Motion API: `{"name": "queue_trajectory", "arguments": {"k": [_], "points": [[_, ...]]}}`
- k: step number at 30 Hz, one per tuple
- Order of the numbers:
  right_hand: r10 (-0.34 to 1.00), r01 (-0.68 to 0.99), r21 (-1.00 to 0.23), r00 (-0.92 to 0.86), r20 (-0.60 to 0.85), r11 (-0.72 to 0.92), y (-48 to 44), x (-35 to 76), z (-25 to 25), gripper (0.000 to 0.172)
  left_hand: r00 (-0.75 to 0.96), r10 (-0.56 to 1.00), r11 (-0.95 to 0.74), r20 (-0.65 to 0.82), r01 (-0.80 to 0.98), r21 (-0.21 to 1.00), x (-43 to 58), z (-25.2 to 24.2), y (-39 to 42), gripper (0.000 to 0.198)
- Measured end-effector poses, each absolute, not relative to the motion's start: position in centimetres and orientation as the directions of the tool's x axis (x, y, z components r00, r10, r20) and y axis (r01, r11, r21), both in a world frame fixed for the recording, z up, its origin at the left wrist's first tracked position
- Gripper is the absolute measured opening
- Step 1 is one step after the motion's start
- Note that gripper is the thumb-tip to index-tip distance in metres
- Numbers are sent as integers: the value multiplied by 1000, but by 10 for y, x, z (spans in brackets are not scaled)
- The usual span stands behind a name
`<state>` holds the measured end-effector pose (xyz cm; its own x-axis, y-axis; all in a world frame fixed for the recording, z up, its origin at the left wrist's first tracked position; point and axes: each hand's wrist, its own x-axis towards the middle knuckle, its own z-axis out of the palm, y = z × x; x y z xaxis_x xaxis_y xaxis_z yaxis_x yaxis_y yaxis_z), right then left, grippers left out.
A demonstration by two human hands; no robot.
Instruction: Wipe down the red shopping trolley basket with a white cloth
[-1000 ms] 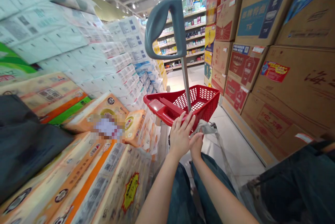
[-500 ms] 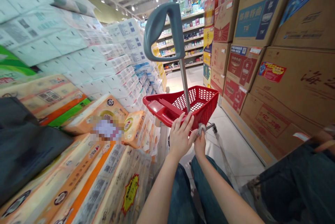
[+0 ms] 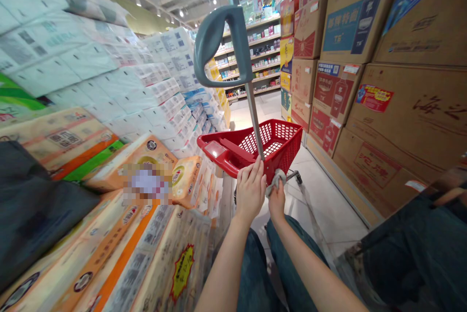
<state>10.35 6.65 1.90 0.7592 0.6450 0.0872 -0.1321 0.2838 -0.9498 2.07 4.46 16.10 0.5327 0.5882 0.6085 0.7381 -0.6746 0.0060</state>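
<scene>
A red plastic shopping cart basket (image 3: 233, 168) with lattice sides stands in front of my knees. A metal pole (image 3: 254, 117) rises from its near end to a grey loop handle (image 3: 243, 46). My left hand (image 3: 251, 192) lies with outstretched fingers against the basket's near end, just below the foot of the pole. Bunched in my right hand (image 3: 277, 201) is a grey cloth (image 3: 278, 178), pressed to the basket's near lower corner. Part of the cloth is hidden by the fingers.
Tissue packs (image 3: 146, 88) are stacked along the left, with a dark bag (image 3: 32, 210) on the nearer ones. Cardboard cartons (image 3: 412, 112) line the right. Another person's dark clothing (image 3: 408, 258) shows at lower right. Stocked shelves (image 3: 260, 54) stand behind.
My left fingers have drawn closer together and shifted slightly down. My right hand has moved a little left and down with the cloth, and more of the cloth shows.
</scene>
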Motion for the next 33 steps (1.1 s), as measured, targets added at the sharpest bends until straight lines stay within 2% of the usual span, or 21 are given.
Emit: {"name": "queue_trajectory", "arguments": {"k": [4, 6, 11, 13, 15, 18, 20, 24, 26, 28, 31, 33], "points": [[694, -45, -946, 691, 204, 322, 67, 99, 57, 59, 520, 589, -688, 618, 724, 46, 21, 159, 45, 44], [695, -7, -944, 678, 239, 331, 66, 97, 61, 58, 516, 593, -690, 618, 721, 60, 21, 159, 45, 44], [669, -122, -979, 743, 20, 164, 65, 100, 16, 67, 514, 603, -675, 610, 737, 47, 19, 159, 43, 44], [668, -149, -977, 744, -10, 152, 64, 101, 14, 67, 514, 601, -674, 611, 738, 42, 19, 159, 42, 43], [686, -122, -970, 725, 57, 210, 62, 97, 30, 64, 519, 596, -680, 612, 732, 42, 18, 158, 42, 44], [707, -19, -938, 663, 247, 345, 59, 90, 59, 60, 519, 595, -681, 614, 731, 42, 17, 158, 42, 44], [699, 16, -934, 658, 280, 358, 58, 89, 57, 60, 520, 596, -676, 612, 736, 33, 17, 158, 42, 44], [684, -85, -978, 726, 70, 190, 59, 96, 21, 65, 517, 591, -673, 620, 739, 25, 17, 157, 42, 44], [692, -130, -979, 722, 13, 155, 60, 97, 17, 66, 516, 587, -676, 624, 736, 27, 17, 156, 43, 44], [707, -97, -970, 702, 93, 224, 59, 93, 31, 64, 516, 584, -681, 626, 731, 32, 17, 155, 44, 43], [701, 26, -924, 644, 307, 381, 58, 85, 56, 62, 498, 588, -680, 637, 731, 57, 18, 155, 44, 42], [691, 66, -927, 648, 321, 368, 59, 84, 54, 64, 492, 595, -679, 636, 731, 70, 18, 155, 43, 42]]}}
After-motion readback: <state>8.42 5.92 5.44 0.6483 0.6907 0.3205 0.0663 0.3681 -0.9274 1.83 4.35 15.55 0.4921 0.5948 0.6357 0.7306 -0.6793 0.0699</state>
